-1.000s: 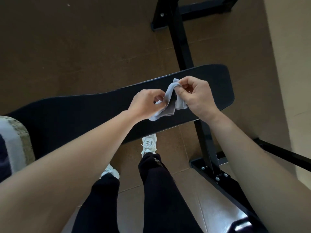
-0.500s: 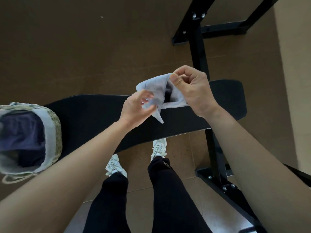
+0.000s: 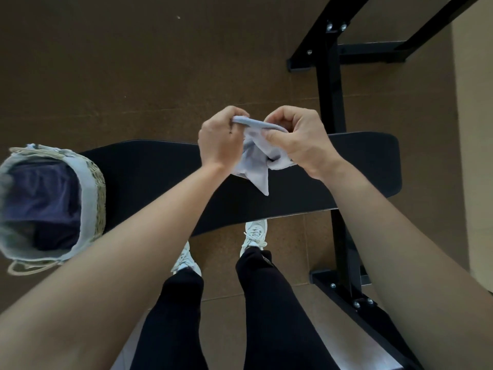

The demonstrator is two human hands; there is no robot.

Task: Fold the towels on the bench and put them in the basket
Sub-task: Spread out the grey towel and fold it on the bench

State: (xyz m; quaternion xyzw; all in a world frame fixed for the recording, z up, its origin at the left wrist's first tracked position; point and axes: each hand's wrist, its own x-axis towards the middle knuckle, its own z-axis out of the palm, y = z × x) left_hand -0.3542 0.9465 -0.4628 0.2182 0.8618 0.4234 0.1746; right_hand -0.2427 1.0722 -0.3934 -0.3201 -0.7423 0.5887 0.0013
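You stand over a long black padded bench (image 3: 149,177) that runs across the view on a black metal frame (image 3: 329,89), with brown floor beneath. At the bench's left end is a woven basket (image 3: 100,188) with a pale cloth lining, and a dark blue cloth (image 3: 40,193) lies inside it. Above the middle of the bench, both of your hands hold one small pale grey towel (image 3: 253,166) in the air, clear of the bench top. Your left hand (image 3: 221,145) grips one end of the towel's upper edge with its fingers curled round the cloth. Your right hand (image 3: 298,140) pinches the other end just beside it, thumb and fingers closed on the fabric. A short stretch of edge runs between the hands. The rest hangs bunched below, with one corner pointing down toward the bench. You appear to be in the folding step, with this towel only loosely gathered and not yet a neat fold. The next move likely calls for bringing the edges together flat, perhaps squaring the towel on the bench. It then needs carrying well to your left and lowering through the basket's open top.
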